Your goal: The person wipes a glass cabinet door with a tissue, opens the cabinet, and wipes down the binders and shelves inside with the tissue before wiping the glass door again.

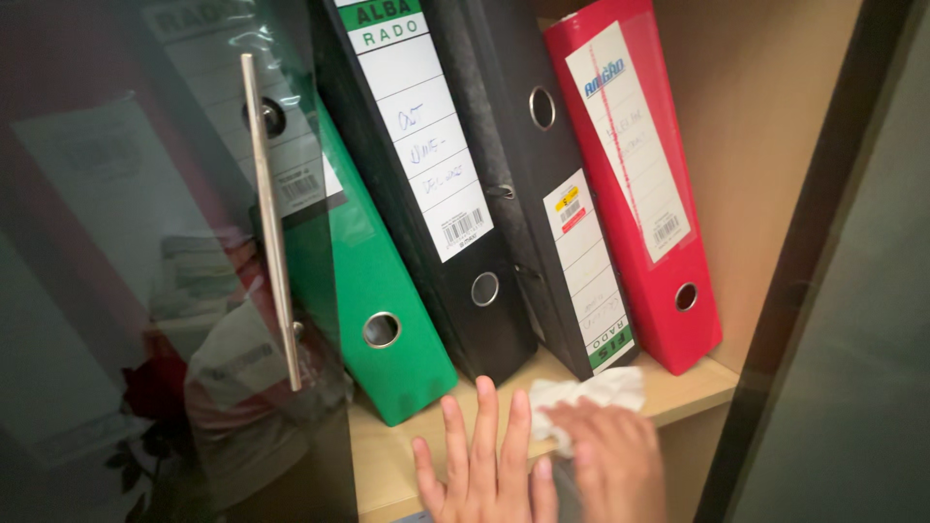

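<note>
1. My left hand [484,465] lies flat on the wooden shelf [387,455], palm down, fingers stretched out and slightly spread, holding nothing. The fingertips point toward the binders and stop just short of the black one.
2. My right hand [612,463] is just beside the left one, touching it along the side. It presses down on a crumpled white cloth [591,392], with the fingers curled over it and held close together. The hand is a little blurred, so I cannot tell exactly how the fingertips grip it.
3. The cloth lies on the shelf board near its front edge, directly in front of the second black binder and the red one. Most of it sticks out beyond my right hand.
4. Four binders stand on the shelf, all leaning to the left: a green binder [387,320], a black binder [455,271] with a white spine label, a second black binder [557,242], and a red binder [649,213] nearest the cabinet's side wall [765,145].
5. On the left, a dark glass door [126,291] with a long metal handle [271,223] stands open, partly covering the green binder.
</note>
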